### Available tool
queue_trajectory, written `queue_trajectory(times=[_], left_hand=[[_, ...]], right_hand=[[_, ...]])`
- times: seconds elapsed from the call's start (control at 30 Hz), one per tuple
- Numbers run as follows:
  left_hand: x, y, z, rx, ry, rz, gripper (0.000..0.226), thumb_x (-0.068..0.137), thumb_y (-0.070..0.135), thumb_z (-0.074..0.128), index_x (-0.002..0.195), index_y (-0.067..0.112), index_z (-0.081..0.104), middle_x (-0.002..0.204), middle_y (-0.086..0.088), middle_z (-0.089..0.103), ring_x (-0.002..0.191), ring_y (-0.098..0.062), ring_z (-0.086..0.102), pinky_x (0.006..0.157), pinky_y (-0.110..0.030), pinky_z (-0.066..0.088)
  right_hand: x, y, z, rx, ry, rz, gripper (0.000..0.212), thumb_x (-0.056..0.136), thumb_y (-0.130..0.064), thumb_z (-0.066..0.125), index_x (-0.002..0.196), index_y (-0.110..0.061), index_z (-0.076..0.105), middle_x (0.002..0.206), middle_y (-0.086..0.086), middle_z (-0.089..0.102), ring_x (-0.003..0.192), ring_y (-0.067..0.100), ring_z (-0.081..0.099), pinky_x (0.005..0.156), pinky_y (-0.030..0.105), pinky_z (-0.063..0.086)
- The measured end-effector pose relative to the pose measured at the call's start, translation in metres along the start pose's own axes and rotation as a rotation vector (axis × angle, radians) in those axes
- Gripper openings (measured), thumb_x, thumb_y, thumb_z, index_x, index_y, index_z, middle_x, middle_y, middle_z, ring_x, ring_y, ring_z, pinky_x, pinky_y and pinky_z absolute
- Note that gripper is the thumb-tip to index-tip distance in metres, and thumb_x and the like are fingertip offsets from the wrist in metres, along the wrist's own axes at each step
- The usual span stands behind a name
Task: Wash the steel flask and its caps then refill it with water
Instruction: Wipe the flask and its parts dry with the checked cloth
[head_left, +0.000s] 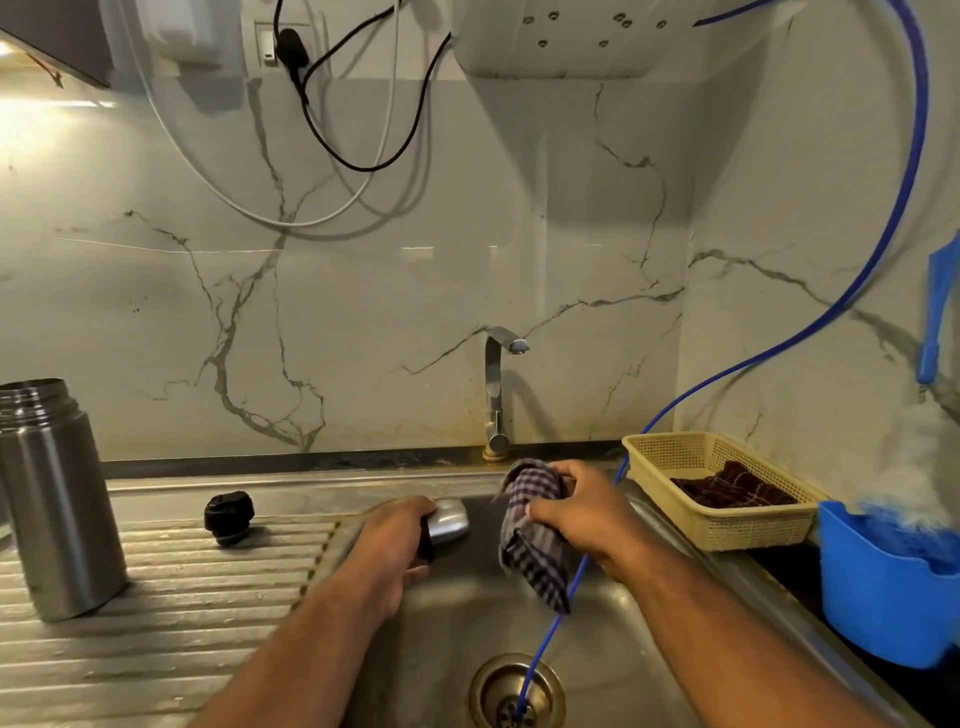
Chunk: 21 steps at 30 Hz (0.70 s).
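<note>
Head view — left hand (390, 543) tight round steel cap (450, 519), right hand (579, 512) round checked cloth (532, 551).

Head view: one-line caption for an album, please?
Over the sink, left hand holds steel cap, right hand grips checked cloth.

Silver-grey flask (57, 499) at left, black cap (229, 517) near it, silver outer cap (451, 519) further right. A purple-and-white checked cloth (532, 540). Cream basket (727, 527), maroon checked cloth (732, 488) inside. Blue hose (883, 249), blue tub (883, 597).

The cap (451, 519) in the left hand (395, 525) looked glossy smooth metal; the cloth (530, 545) in the right hand (582, 512), matt woven fabric.
</note>
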<state>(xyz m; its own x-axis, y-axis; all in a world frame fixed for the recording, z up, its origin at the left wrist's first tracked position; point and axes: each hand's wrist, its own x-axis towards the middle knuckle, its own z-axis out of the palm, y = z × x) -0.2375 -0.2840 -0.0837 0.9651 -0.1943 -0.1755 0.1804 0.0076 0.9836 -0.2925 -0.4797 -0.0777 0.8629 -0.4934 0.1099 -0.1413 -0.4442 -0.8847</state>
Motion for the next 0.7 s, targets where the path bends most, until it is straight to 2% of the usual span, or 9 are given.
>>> queue_trajectory(times=[0.07, 0.17, 0.2, 0.33, 0.43, 0.5, 0.57, 0.63, 0.7], left_hand=[[-0.003, 0.001, 0.002, 0.037, -0.024, 0.013, 0.019, 0.101, 0.025, 0.058, 0.112, 0.011, 0.062, 0.106, -0.016, 0.069, 0.097, -0.028, 0.065, 0.073, -0.036, 0.049], [-0.007, 0.002, 0.004, 0.079, -0.051, 0.015, 0.022, 0.100, 0.027, 0.060, 0.113, 0.011, 0.064, 0.106, -0.015, 0.072, 0.099, -0.029, 0.067, 0.091, -0.041, 0.053], [-0.007, 0.001, 0.004, 0.100, -0.068, 0.013, 0.024, 0.100, 0.029, 0.061, 0.114, 0.011, 0.066, 0.105, -0.014, 0.073, 0.100, -0.029, 0.069, 0.097, -0.043, 0.052], [-0.008, 0.002, 0.007, 0.151, -0.120, 0.016, 0.018, 0.100, 0.025, 0.061, 0.106, 0.010, 0.070, 0.102, -0.016, 0.075, 0.101, -0.032, 0.070, 0.100, -0.047, 0.053], [-0.009, -0.002, 0.010, 0.190, -0.166, 0.033, 0.021, 0.099, 0.029, 0.063, 0.109, 0.013, 0.072, 0.103, -0.011, 0.077, 0.102, -0.028, 0.071, 0.104, -0.047, 0.051], [-0.007, -0.006, 0.011, 0.208, -0.194, 0.061, 0.024, 0.098, 0.033, 0.063, 0.109, 0.015, 0.075, 0.103, -0.007, 0.078, 0.104, -0.026, 0.070, 0.105, -0.046, 0.050], [-0.001, -0.007, 0.012, 0.166, -0.196, 0.068, 0.027, 0.100, 0.032, 0.059, 0.107, 0.012, 0.077, 0.101, -0.008, 0.078, 0.104, -0.026, 0.070, 0.100, -0.043, 0.052], [-0.001, -0.005, 0.011, 0.094, -0.177, 0.050, 0.028, 0.103, 0.022, 0.053, 0.105, 0.006, 0.076, 0.098, -0.013, 0.078, 0.099, -0.029, 0.071, 0.088, -0.041, 0.056], [0.000, -0.004, 0.006, 0.048, -0.147, 0.032, 0.028, 0.104, 0.017, 0.050, 0.103, 0.004, 0.074, 0.098, -0.017, 0.077, 0.099, -0.033, 0.071, 0.090, -0.045, 0.056]], right_hand=[[-0.003, -0.004, -0.003, -0.071, 0.111, -0.082, 0.054, 0.082, -0.031, 0.084, 0.130, -0.021, 0.062, 0.122, -0.004, 0.068, 0.101, 0.011, 0.062, 0.085, 0.027, 0.051], [-0.006, -0.007, -0.004, -0.306, 0.233, -0.130, 0.047, 0.083, -0.056, 0.076, 0.120, -0.029, 0.064, 0.112, -0.009, 0.067, 0.099, 0.013, 0.061, 0.093, 0.037, 0.050], [-0.006, -0.008, -0.005, -0.326, 0.251, -0.129, 0.047, 0.083, -0.058, 0.074, 0.118, -0.030, 0.063, 0.110, -0.010, 0.066, 0.098, 0.013, 0.061, 0.091, 0.037, 0.050], [-0.006, -0.003, -0.005, -0.326, 0.223, -0.149, 0.039, 0.092, -0.037, 0.072, 0.127, -0.026, 0.058, 0.108, -0.008, 0.064, 0.091, 0.009, 0.056, 0.078, 0.025, 0.045], [-0.008, -0.004, 0.004, -0.386, 0.281, -0.291, 0.041, 0.092, -0.031, 0.071, 0.130, -0.028, 0.056, 0.115, -0.008, 0.062, 0.100, 0.010, 0.060, 0.086, 0.028, 0.054], [-0.010, -0.010, 0.012, -0.405, 0.196, -0.407, 0.052, 0.090, -0.031, 0.074, 0.136, -0.032, 0.051, 0.129, -0.007, 0.054, 0.112, 0.011, 0.057, 0.096, 0.031, 0.054], [-0.017, -0.016, 0.023, -0.451, -0.029, -0.464, 0.070, 0.086, -0.034, 0.076, 0.147, -0.037, 0.042, 0.138, -0.008, 0.041, 0.123, 0.012, 0.050, 0.104, 0.031, 0.049], [-0.026, -0.017, 0.033, -0.476, -0.285, -0.458, 0.093, 0.083, -0.042, 0.075, 0.159, -0.038, 0.022, 0.145, -0.010, 0.026, 0.132, 0.013, 0.039, 0.111, 0.032, 0.044], [-0.030, -0.016, 0.033, -0.412, -0.388, -0.463, 0.094, 0.088, -0.047, 0.068, 0.162, -0.038, 0.010, 0.152, -0.016, 0.020, 0.137, 0.012, 0.034, 0.115, 0.032, 0.040]])
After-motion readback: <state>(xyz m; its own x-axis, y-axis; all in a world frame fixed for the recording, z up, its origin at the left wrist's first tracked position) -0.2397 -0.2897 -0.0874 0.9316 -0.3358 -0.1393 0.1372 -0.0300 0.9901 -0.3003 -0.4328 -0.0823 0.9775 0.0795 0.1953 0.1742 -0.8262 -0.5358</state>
